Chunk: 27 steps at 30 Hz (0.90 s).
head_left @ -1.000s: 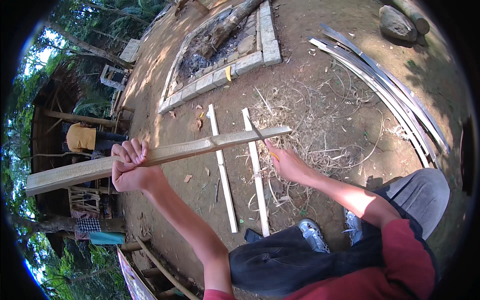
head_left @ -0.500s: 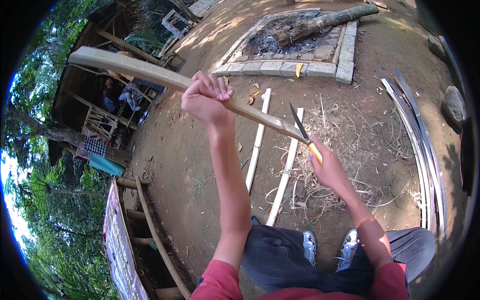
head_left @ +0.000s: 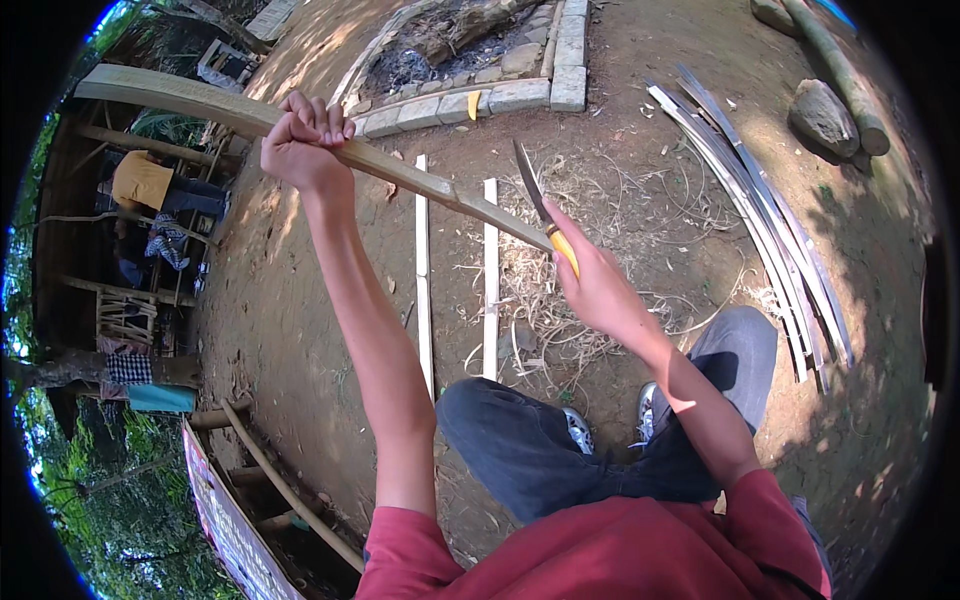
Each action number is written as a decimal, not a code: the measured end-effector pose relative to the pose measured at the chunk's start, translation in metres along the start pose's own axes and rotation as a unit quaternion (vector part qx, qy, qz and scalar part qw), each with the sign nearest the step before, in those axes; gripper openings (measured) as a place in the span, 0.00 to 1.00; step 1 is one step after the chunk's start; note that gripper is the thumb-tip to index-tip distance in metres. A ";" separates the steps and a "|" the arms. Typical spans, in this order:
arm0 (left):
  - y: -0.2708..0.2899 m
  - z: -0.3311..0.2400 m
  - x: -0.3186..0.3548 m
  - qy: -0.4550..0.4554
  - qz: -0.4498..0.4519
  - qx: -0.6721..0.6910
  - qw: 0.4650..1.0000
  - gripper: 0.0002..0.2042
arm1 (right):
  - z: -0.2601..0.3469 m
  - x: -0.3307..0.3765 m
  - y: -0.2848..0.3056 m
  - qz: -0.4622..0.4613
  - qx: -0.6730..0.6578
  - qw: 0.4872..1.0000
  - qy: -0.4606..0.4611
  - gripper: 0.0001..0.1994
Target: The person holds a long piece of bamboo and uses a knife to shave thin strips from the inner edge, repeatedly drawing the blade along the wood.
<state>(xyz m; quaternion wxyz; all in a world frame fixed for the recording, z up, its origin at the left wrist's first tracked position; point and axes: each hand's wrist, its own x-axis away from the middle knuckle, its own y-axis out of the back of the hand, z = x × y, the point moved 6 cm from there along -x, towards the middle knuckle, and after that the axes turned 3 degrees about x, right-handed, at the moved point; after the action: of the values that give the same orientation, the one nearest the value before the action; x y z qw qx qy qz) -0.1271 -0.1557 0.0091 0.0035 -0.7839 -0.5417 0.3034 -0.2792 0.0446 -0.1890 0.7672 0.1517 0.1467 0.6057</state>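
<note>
My left hand (head_left: 305,148) grips a long pale bamboo slat (head_left: 170,95) near its middle, holding it up and slanting down to the right. My right hand (head_left: 598,285) holds a knife (head_left: 535,192) by its yellow handle, blade pointing up and resting against the slat's lower end. Below lie two thin white strips (head_left: 422,270) side by side on the dirt, with a litter of dry shavings (head_left: 560,310) around them. My knees and shoes show at the bottom.
A bundle of long split strips (head_left: 760,210) lies on the right beside a rock (head_left: 822,115). A brick-edged fire pit (head_left: 480,60) with a charred log sits ahead. A wooden shelter with seated people (head_left: 140,185) is at left.
My left hand has shifted slightly right with the slat. The knife in my right hand has moved up along the slat's lower end. The view has swung a little.
</note>
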 end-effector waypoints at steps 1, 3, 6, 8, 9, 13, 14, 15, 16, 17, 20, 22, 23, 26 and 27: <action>0.000 0.002 -0.001 -0.004 0.004 0.003 1.000 0.05 | 0.006 -0.004 -0.002 -0.019 0.004 0.999 0.029 0.29; -0.004 0.004 -0.001 -0.012 0.012 0.008 1.000 0.05 | 0.011 -0.012 -0.006 -0.058 0.014 0.994 0.089 0.30; -0.002 0.001 0.006 -0.009 0.002 0.008 1.000 0.05 | -0.005 -0.027 -0.023 -0.004 0.020 0.998 0.056 0.29; -0.001 -0.001 0.011 -0.005 -0.002 0.008 1.000 0.04 | -0.008 -0.030 -0.024 0.014 0.020 0.999 0.048 0.28; 0.001 0.000 0.012 -0.010 -0.001 0.017 1.000 0.04 | -0.007 -0.031 -0.022 0.002 0.024 0.998 0.066 0.28; 0.019 -0.004 0.013 -0.033 -0.021 0.017 0.999 0.04 | 0.002 -0.028 -0.018 -0.006 0.031 0.989 0.147 0.29; 0.020 -0.005 0.011 -0.037 -0.028 0.012 0.999 0.04 | -0.004 -0.028 -0.020 0.001 0.019 0.992 0.126 0.28; 0.022 -0.005 0.010 -0.039 -0.041 0.007 0.998 0.04 | -0.014 -0.029 -0.025 0.008 0.008 0.995 0.104 0.28; 0.024 -0.006 0.010 -0.042 -0.054 0.002 0.998 0.04 | -0.025 -0.030 -0.032 0.016 -0.004 0.997 0.082 0.28; 0.027 -0.006 0.009 -0.043 -0.068 -0.006 0.997 0.05 | -0.037 -0.030 -0.039 0.017 -0.068 0.996 0.052 0.28; 0.018 -0.001 0.008 -0.041 -0.120 -0.035 0.991 0.08 | -0.085 -0.028 -0.068 0.003 -0.256 0.966 -0.018 0.29; 0.019 -0.004 0.012 -0.082 -0.166 -0.092 0.978 0.10 | -0.087 -0.019 -0.083 0.059 -0.369 0.922 -0.104 0.30; 0.018 -0.005 0.014 -0.101 -0.187 -0.118 0.970 0.11 | -0.085 -0.014 -0.090 0.084 -0.421 0.891 -0.147 0.31; 0.010 -0.008 0.018 -0.134 -0.230 -0.202 0.943 0.13 | -0.073 -0.008 -0.111 0.120 -0.524 0.829 -0.151 0.31; 0.006 -0.007 0.019 -0.141 -0.232 -0.220 0.937 0.13 | -0.069 -0.007 -0.116 0.127 -0.553 0.808 -0.158 0.31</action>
<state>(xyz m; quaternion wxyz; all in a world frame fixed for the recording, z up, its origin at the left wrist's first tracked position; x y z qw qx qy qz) -0.1141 -0.1397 0.0043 -0.1746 -0.5668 -0.7569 0.2745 -0.2063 0.0157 -0.2996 0.6497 -0.1879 -0.3568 0.6445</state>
